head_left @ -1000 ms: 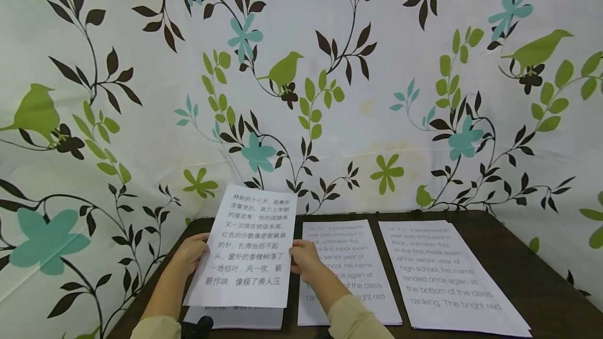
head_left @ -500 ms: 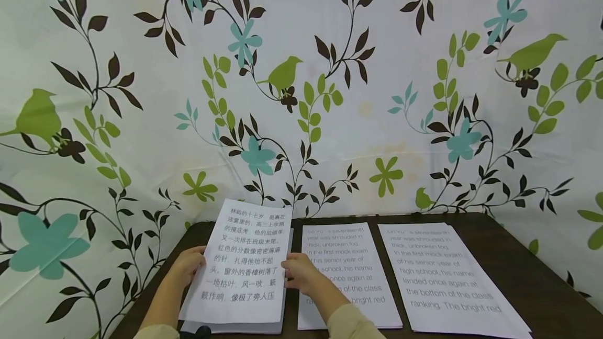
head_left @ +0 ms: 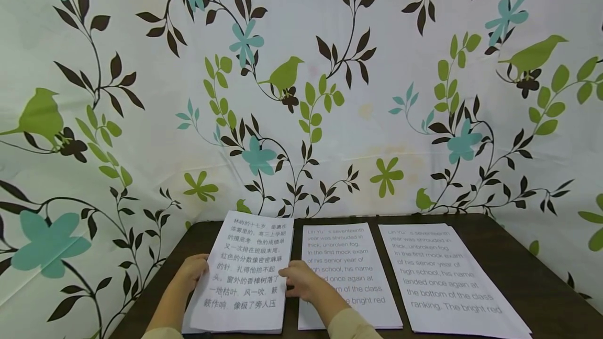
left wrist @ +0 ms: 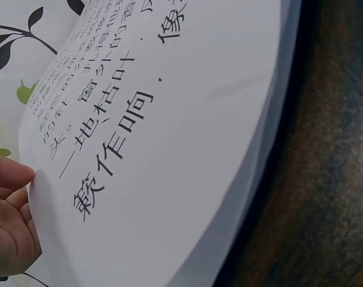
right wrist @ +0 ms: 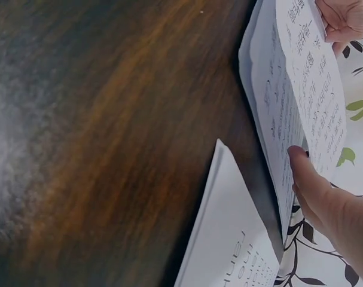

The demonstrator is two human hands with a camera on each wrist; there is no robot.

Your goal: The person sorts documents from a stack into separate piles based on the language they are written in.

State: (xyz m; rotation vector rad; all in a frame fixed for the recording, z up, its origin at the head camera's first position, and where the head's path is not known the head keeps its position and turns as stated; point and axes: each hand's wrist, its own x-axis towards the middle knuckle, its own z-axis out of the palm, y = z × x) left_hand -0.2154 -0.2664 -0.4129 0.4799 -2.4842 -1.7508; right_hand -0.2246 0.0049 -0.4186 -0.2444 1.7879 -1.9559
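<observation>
A sheet of paper (head_left: 245, 276) printed with Chinese characters lies over the left paper stack (head_left: 186, 323), its edges almost lined up with it. In the right wrist view this sheet (right wrist: 316, 84) stands a little above the pages below. My left hand (head_left: 190, 272) holds its left edge; in the left wrist view the thumb and curled fingers of that hand (left wrist: 11, 221) meet the edge. My right hand (head_left: 303, 281) pinches the right edge, thumb on top and fingers partly hidden. The sheet bows slightly in the left wrist view.
To the right lie a middle stack (head_left: 348, 255) and a right stack (head_left: 443, 281) of pages printed in English. All rest on a dark wood-grain table (head_left: 509, 255). A patterned cloth (head_left: 358, 182) with birds and leaves hangs behind the table.
Both hands have brought the sheet down and toward me onto the left stack. The lower pages, seen below it earlier, are now nearly covered. The other stacks stay put.
</observation>
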